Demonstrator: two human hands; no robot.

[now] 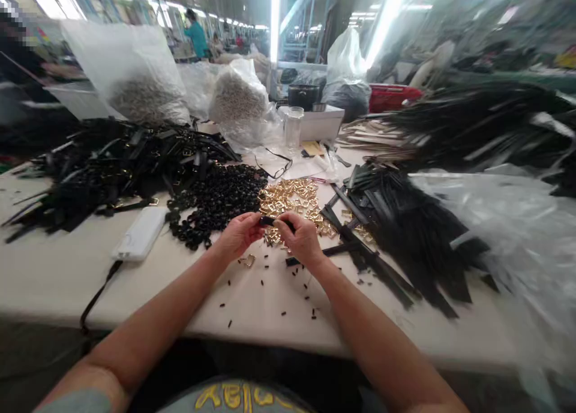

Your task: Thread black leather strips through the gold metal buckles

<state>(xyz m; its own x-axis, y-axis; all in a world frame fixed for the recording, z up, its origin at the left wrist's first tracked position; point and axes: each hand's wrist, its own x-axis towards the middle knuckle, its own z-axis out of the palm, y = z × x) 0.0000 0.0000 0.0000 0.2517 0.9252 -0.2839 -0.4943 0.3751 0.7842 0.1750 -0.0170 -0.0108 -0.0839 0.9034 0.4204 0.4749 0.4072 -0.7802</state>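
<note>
Between both hands is a short black strap (267, 221), held over the front of a pile of gold buckles (292, 197). My left hand (239, 234) pinches its left end with thumb and forefinger. Fingers of my right hand (302, 239) are closed round the other end, hiding much of it. Left of the buckles is a heap of small black loops (216, 197). A single gold buckle (248, 260) lies just below my left hand. Under my right wrist rests a long black strip (337, 250).
Black straps with buckles (121, 167) are heaped at left, loose black strips (400, 227) at right. A white power bank (140, 234) with a cable lies left. Eyeglasses (279, 168), a clear jar (294, 128) and filled plastic bags (238, 98) stand behind. Tiny black pieces dot the front.
</note>
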